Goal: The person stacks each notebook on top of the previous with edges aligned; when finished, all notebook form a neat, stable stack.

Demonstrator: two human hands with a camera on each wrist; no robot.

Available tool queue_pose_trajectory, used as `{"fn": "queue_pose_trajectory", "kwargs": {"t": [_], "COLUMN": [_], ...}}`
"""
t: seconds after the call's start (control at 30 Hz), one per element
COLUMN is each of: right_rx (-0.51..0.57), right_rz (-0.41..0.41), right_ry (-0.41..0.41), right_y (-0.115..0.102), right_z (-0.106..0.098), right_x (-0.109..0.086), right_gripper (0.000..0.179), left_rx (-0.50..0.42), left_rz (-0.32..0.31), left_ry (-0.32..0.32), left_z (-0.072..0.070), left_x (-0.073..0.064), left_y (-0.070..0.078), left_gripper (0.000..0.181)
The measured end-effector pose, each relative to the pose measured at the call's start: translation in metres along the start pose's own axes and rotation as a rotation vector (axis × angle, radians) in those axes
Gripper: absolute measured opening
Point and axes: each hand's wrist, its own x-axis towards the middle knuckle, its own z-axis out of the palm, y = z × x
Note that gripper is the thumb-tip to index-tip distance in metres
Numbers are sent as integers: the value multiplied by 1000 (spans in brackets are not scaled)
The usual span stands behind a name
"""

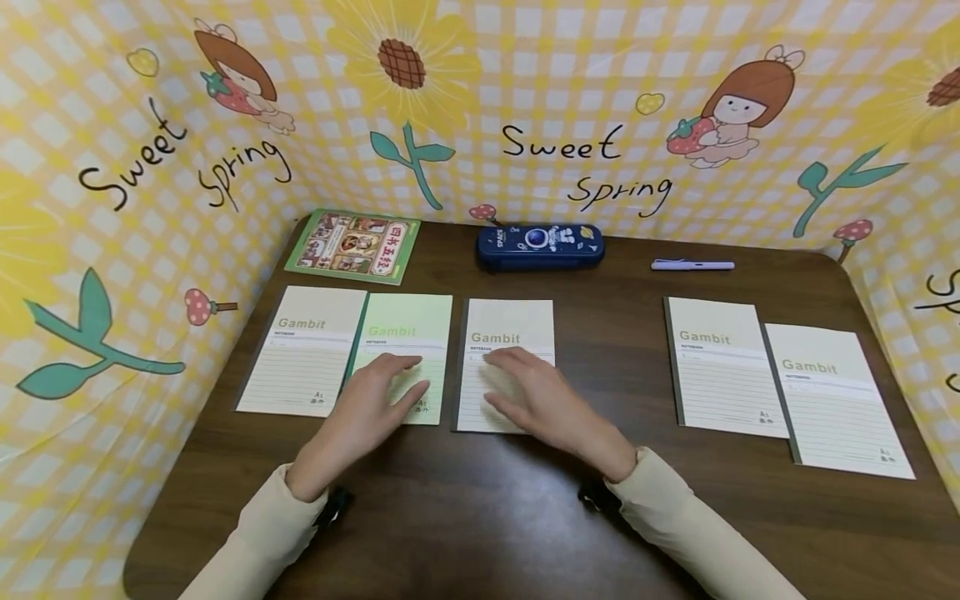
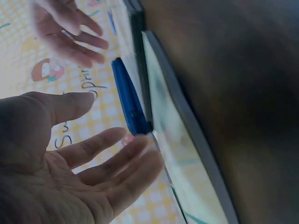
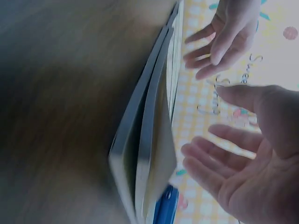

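Note:
My left hand (image 1: pixel 375 400) is over the pale green Gambit notebook (image 1: pixel 408 321), thumb and fingers spread and nothing between them. Just right of it, my right hand (image 1: pixel 551 400) is over a cream Gambit notebook (image 1: pixel 513 321) with a dark spine, its fingers loosely bent and holding nothing. In the left wrist view the left hand (image 2: pixel 93 163) shows with its fingers apart, near the notebook edges. The right wrist view has the right hand (image 3: pixel 243 158) beside the notebooks' edges, its palm bare. Another cream notebook (image 1: pixel 300 350) lies left of the green one.
Two more cream notebooks, one (image 1: pixel 720 367) slightly overlapping the other (image 1: pixel 840 400), lie at the right. Along the back are a green-bordered picture book (image 1: pixel 352 246), a navy space pencil case (image 1: pixel 540 247) and a lavender pen (image 1: pixel 692 265). Patterned cloth (image 1: pixel 465 108) rises behind the dark table (image 1: pixel 480 517).

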Motion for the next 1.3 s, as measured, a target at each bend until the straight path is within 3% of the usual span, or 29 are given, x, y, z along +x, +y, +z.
{"fn": "queue_pose_trajectory", "kwargs": {"t": [0.17, 0.3, 0.47, 0.8, 1.3], "right_rx": [-44, -113, -168, -282, -243], "right_rz": [-103, -209, -254, -233, -230], "right_ry": [-169, -275, -384, -475, -516], "right_y": [-18, -31, -40, -47, -50], "right_z": [18, 34, 47, 54, 55], "right_x": [8, 13, 15, 14, 6], "right_gripper": [63, 72, 80, 84, 82], "left_rx": [108, 151, 167, 189, 200], "left_rz": [-16, -15, 3, 49, 66], "left_ry": [-5, -82, -184, -206, -167], "left_z": [-2, -4, -5, -8, 2], "left_x": [-9, -17, -27, -38, -51], "left_y": [-15, -22, -25, -26, -25], "left_gripper": [52, 60, 64, 70, 71]}}
